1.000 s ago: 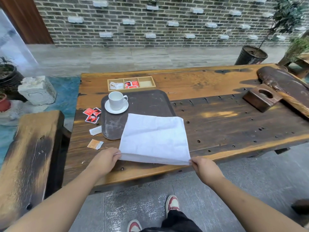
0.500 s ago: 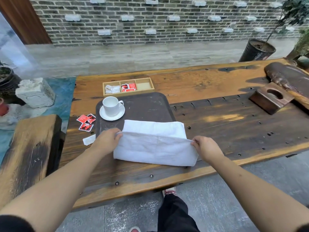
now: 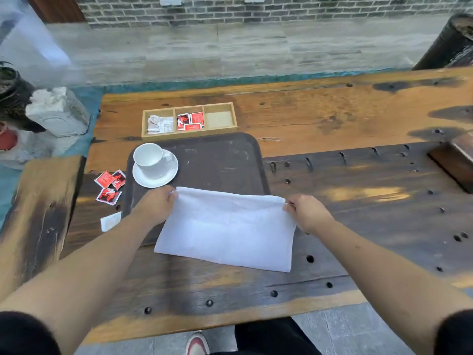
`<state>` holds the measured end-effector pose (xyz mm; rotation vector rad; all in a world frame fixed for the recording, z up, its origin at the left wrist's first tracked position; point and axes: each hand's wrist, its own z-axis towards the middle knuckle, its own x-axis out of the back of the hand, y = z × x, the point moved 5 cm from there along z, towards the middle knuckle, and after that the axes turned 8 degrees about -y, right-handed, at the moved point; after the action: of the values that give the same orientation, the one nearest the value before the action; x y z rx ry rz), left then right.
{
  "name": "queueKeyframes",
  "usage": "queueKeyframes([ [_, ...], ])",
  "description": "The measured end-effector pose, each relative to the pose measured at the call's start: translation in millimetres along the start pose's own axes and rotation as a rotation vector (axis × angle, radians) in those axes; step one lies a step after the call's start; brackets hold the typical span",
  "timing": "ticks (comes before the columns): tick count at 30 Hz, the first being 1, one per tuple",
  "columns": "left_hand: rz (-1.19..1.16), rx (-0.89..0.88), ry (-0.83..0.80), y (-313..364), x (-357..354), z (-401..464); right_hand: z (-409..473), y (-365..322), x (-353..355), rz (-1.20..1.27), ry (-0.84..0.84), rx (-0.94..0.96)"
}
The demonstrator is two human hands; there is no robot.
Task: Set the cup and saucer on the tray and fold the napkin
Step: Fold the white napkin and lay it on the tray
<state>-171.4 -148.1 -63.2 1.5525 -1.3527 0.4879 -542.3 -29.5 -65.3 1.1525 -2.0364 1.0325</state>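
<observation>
Left hand (image 3: 156, 206) pinches the napkin's (image 3: 227, 229) far left corner; right hand (image 3: 308, 212) pinches its far right corner. Both are closed on the cloth, fingers curled tight at the top edge. The white napkin lies doubled over, fold toward the person. Its left part rests on the tray's (image 3: 217, 160) near right corner, the rest on the table (image 3: 358, 213).

Cup (image 3: 149, 158) stands upright on the saucer (image 3: 154, 172), both white, at the tray's far left corner, just beyond the left hand.

Red packets (image 3: 110, 185) lie loose on the table left of the tray, a white one (image 3: 110, 221) nearer.

Behind the tray, touching or nearly so, a wooden box (image 3: 189, 120) has three compartments: white packets left, red ones middle, right one bare.
</observation>
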Motion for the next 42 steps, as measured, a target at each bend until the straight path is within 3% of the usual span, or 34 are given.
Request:
queueKeyframes([
  [9,0.058,0.176,0.011,-4,-14,46,77,10,-6,-0.038,-0.123,0.022],
  [16,0.114,0.228,0.123,5,-25,49,97,17,-11,0.015,-0.140,0.021],
  [24,0.210,0.084,0.115,68,-63,20,102,27,-8,0.194,-0.211,0.089],
  [29,0.074,-0.033,-0.048,124,-107,-5,93,27,-7,0.360,-0.278,0.102],
  [33,-0.131,-0.058,-0.151,157,-137,-26,77,17,-9,0.707,-0.398,0.018],
  [39,-0.389,0.092,-0.295,182,-154,-51,50,-20,-8,0.999,-0.500,-0.093],
  [42,-0.517,0.118,-0.292,186,-145,-59,40,-44,-11,1.126,-0.504,-0.162],
])
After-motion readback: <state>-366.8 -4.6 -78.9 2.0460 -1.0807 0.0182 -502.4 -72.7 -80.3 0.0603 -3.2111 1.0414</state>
